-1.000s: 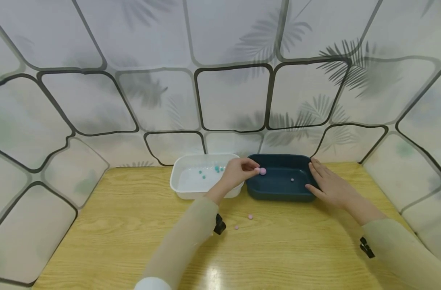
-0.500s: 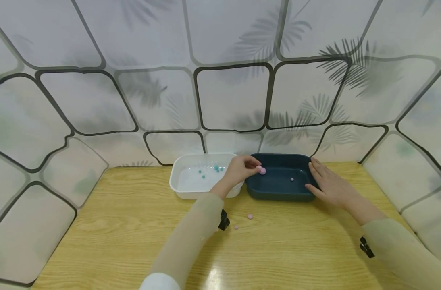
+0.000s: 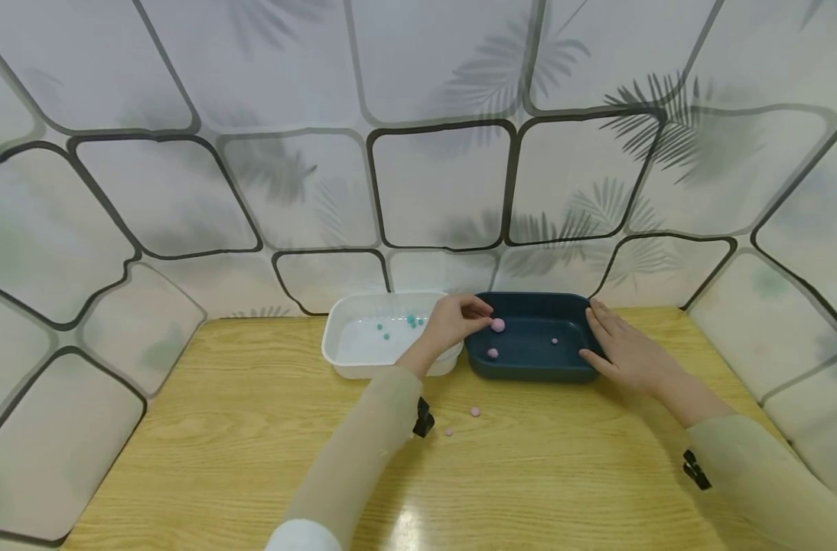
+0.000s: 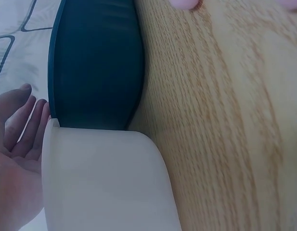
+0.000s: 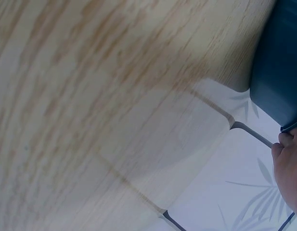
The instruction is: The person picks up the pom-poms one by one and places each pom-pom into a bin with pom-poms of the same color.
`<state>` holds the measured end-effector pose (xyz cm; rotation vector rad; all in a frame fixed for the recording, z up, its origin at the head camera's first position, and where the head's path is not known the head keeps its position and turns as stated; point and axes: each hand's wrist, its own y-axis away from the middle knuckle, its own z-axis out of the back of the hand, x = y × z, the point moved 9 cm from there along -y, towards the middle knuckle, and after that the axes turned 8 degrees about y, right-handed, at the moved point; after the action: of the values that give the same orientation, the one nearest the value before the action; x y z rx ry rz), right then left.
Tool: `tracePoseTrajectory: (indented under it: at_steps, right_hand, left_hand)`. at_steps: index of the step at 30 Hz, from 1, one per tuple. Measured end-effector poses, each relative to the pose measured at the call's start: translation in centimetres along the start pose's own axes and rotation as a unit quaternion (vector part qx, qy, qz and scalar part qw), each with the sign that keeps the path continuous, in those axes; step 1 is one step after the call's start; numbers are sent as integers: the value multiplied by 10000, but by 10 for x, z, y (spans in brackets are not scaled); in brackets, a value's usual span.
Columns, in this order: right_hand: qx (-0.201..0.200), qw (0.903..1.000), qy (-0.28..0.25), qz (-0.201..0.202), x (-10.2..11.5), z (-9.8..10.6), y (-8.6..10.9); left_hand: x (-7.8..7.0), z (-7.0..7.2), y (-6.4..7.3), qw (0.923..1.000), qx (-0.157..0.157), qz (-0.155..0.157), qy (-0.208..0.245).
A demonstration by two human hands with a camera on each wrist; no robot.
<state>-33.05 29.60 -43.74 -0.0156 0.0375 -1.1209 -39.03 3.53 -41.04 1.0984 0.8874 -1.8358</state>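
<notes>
My left hand [image 3: 453, 325] hovers over the left end of the dark blue basin [image 3: 529, 371], fingers loosely bent with nothing between them. In the left wrist view its fingers [image 4: 25, 127] show behind the rims. Just beside the fingertips is a large pink ball [image 3: 498, 325] in the basin. A second pink ball [image 3: 493, 353] lies nearer the front wall, and a tiny pale ball [image 3: 554, 341] sits farther right. My right hand [image 3: 625, 352] rests against the basin's right rim, its fingers straight; the right wrist view shows only part of this hand [image 5: 289, 168].
A white basin [image 3: 356, 367] with several small teal balls [image 3: 411, 319] stands directly left of the blue one. Two pink balls lie on the wooden table [image 3: 563, 474] in front: a larger one [image 3: 475, 412] and a smaller one [image 3: 449, 432]. A patterned cloth wall [image 3: 446, 191] rises behind.
My left hand has let go of a pink ball, which now lies near the blue basin's front left. The left forearm shifted slightly right; my right hand has stayed in place.
</notes>
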Motion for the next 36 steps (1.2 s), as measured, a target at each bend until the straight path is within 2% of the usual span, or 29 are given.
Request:
tracePoseTrajectory:
  at_steps: [7,13,16,21,24,29,36]
  right_hand:
    - [31,10000,6,-8,-2,-1,-2]
    - [13,10000,76,17,-6,-5,-4]
    - [23,10000,88,24,-7,-6,-5]
    - [46,10000,70,25,-7,-5,-6]
    - [46,10000,78,26,-7,-5,-6]
    - [66,9999,129,29,-7,-5,-8]
    - [91,9998,154,27,-9,-6,-9]
  left_hand:
    - [-1,5,2,9999,-1,-18,170]
    - [-5,14,9,9999,10,44,149]
    - [-9,20,13,9999,31,-90,63]
    - [-15,31,23,9992,18,-395,-97]
    - [-15,38,30,9988,-7,-444,-188]
    - [-11,47,42,9989,20,-454,-104]
    - [-7,59,67,9994,67,-324,59]
